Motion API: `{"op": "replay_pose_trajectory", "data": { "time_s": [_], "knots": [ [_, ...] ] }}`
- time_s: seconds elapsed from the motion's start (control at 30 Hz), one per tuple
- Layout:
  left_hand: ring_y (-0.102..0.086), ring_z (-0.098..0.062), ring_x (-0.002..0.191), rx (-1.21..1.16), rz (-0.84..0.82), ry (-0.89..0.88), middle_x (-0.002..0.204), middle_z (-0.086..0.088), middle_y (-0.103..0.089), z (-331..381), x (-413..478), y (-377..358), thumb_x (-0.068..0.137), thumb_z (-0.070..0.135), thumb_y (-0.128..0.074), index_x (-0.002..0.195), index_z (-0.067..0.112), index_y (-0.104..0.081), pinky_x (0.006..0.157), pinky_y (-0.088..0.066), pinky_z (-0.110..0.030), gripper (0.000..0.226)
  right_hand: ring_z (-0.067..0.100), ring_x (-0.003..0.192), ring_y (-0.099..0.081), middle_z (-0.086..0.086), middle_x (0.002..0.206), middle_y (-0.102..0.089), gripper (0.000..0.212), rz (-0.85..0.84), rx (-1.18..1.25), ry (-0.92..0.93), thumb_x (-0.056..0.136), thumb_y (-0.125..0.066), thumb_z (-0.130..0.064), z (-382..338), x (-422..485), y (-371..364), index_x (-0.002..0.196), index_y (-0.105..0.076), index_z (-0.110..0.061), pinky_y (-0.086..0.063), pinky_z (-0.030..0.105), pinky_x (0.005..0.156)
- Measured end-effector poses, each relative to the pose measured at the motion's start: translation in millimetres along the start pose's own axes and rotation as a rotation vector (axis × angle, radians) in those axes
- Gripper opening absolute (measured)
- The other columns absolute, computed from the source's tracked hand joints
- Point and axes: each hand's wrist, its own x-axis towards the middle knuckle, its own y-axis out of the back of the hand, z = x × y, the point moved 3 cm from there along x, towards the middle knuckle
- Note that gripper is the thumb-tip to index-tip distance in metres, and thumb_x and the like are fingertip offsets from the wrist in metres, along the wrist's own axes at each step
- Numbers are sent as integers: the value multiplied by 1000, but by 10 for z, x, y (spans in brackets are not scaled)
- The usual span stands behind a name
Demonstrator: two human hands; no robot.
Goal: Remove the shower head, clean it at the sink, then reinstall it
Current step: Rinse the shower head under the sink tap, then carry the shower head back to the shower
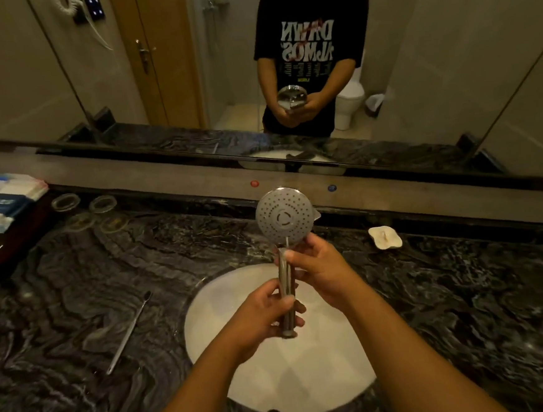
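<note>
I'm holding the shower head (pixel 284 215) over the sink (pixel 339 382), left hand (pixel 266 316) gripping its handle, right hand (pixel 313 261) pinching the neck; cleaning step, 2 hands busy, so next needs running water.

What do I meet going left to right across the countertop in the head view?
Stacked packets → clear glass dishes → toothbrush → left hand → shower head → right hand → white soap dish.

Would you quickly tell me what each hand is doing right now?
Left hand: closed on the shower head handle's lower end.
Right hand: closed on the handle just below the head.
</note>
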Motion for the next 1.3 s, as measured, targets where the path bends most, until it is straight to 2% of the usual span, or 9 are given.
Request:
{"op": "replay_pose_trajectory", "data": {
  "time_s": [0.17,0.3,0.43,0.53,0.67,0.77,0.93,1.07,1.3],
  "knots": [
    [-73,-30,98,43,-11,-47,105,-10,-74,190,136,109,94,29,-64,126,28,-58,87,-59,-49,32,18,107,-72,4,115,-75,52,26,-181,52,91,-65,1,-219,12,-47,134,-52,-24,-57,44,92],
    [-72,-28,100,39,-35,-101,105,-9,-74,405,178,146,95,20,-63,125,23,-58,83,-59,-44,31,18,107,-72,2,113,-76,45,24,-242,103,92,-63,2,-433,27,-78,130,-56,-21,-56,47,94],
    [-71,-29,102,36,-48,-120,107,-9,-73,508,152,191,95,19,-63,125,21,-59,80,-61,-42,30,17,104,-73,0,109,-77,38,26,-257,139,93,-62,1,-547,-24,-124,125,-57,-18,-57,43,92],
    [-72,-29,100,47,-51,-129,105,-9,-74,525,75,229,95,22,-63,120,26,-63,77,-60,-39,25,15,103,-73,0,108,-77,38,24,-265,153,93,-61,1,-575,-63,-206,126,-56,-18,-59,32,83],
    [-72,-25,100,65,50,-114,106,-6,-75,438,-204,352,94,28,-64,119,28,-62,77,-60,-37,25,14,103,-72,-1,108,-77,37,-96,-292,124,94,-62,-3,-543,-35,-501,125,-57,-22,-57,32,83],
    [-72,-27,99,35,228,-99,105,-8,-75,295,-672,552,95,24,-63,121,21,-59,77,-60,-38,26,14,101,-73,-1,106,-78,35,-312,-326,91,93,-65,-4,-377,18,-1005,120,-60,-25,-58,33,81],
    [-71,-27,88,-87,748,-133,102,-16,-71,-49,-2026,819,96,9,-59,114,14,-59,70,-59,-37,18,22,97,-74,6,103,-78,32,-734,-266,6,91,-65,3,129,-284,-2292,116,-64,-17,-59,39,80],
    [-73,-22,84,-160,1129,-129,96,-9,-73,-395,-3288,640,97,10,-58,116,11,-55,63,-59,-33,19,20,89,-75,6,100,-78,34,-1083,-204,-107,90,-62,8,571,-1123,-3283,119,-62,-10,-58,28,69],
    [-74,-22,82,-247,1586,-187,95,-12,-74,-974,-5185,-223,96,14,-61,118,4,-55,67,-59,-37,25,26,97,-74,10,107,-77,45,-1536,-225,-196,91,-62,7,960,-3126,-4338,130,-54,-14,-58,37,79]
  ]
}}
